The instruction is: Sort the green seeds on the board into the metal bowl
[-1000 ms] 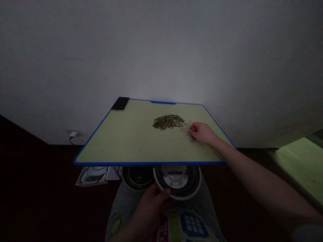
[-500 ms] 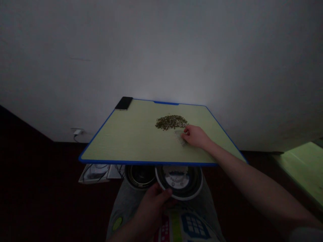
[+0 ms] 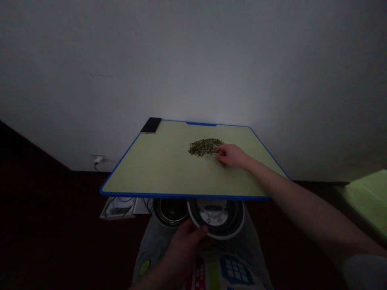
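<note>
A heap of small greenish-brown seeds or beans (image 3: 203, 147) lies in the middle of the pale tabletop (image 3: 157, 169). At the heap's right edge is my right hand (image 3: 231, 156), thumb and fingers curled round a thin clear plastic piece (image 3: 212, 162). That piece is faint and blurred, so its exact shape cannot be made out. Below the table's front edge, over my lap, my left hand (image 3: 186, 245) grips the near-left rim of a white-rimmed bowl (image 3: 234, 233). The bowl's dark inside has a pale, shiny patch; its far side is hidden under the table.
A second dark, round bowl (image 3: 171, 219) rests beside the first, partly under the table. A black phone or tablet (image 3: 151, 125) lies at the table's back-left corner. A box with cables (image 3: 119, 207) and a wall plug (image 3: 98, 160) are at left. Behind stands a wall (image 3: 193, 60).
My right hand has moved slightly up and toward the seed heap, the clear piece moving along. My left hand still holds the bowl. The whole view has shifted slightly.
</note>
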